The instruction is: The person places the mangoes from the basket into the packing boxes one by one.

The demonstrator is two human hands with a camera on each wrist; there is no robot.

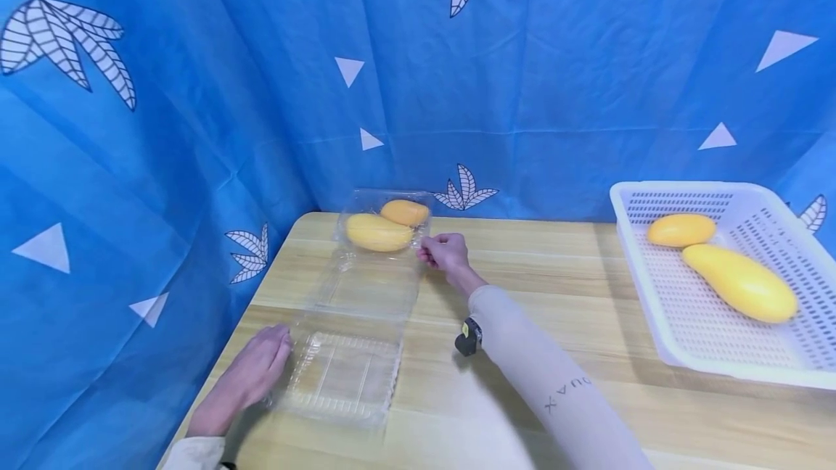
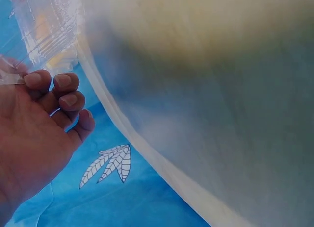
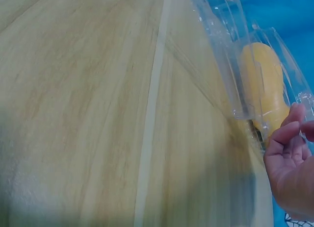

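L hand point(image 1: 257, 363) is at the left side of the near tray point(image 1: 342, 376), clear plastic, nothing in it. From the head cam you only get the back of that hand; the left wrist cam shows the palm side, thumb & index pinching a bit of clear plastic, other fingers curled loosely, a little apart.

R hand point(image 1: 447, 251) is farther off, thumb & fingertips pinching the near right corner of the far box point(image 1: 372, 199), also clear. Two fruits sit in that box: a long yellow fruit point(image 1: 375, 233) nearer, a rounder orange-yellow fruit point(image 1: 405, 212) just behind on the right, touching. Right wrist cam gets the box side-on, yellow showing thru the wall; head cam sees both fruits from above.

Btwn tray & box lies a clear panel point(image 1: 366, 285), flat; can't tell exactly what it joins.

Only the head cam has the white basket point(image 1: 692, 325), right side of the wooden table point(image 1: 542, 260), w/ a small yellow fruit point(image 1: 681, 230) far-left inside & a big elongated fruit point(image 1: 744, 283) nearer, right. Blue curtain point(image 1: 437, 93) behind, leaf & triangle print. Pale right sleeve point(image 1: 542, 376) has dark lettering; black wrist device point(image 1: 468, 337) by the cuff.
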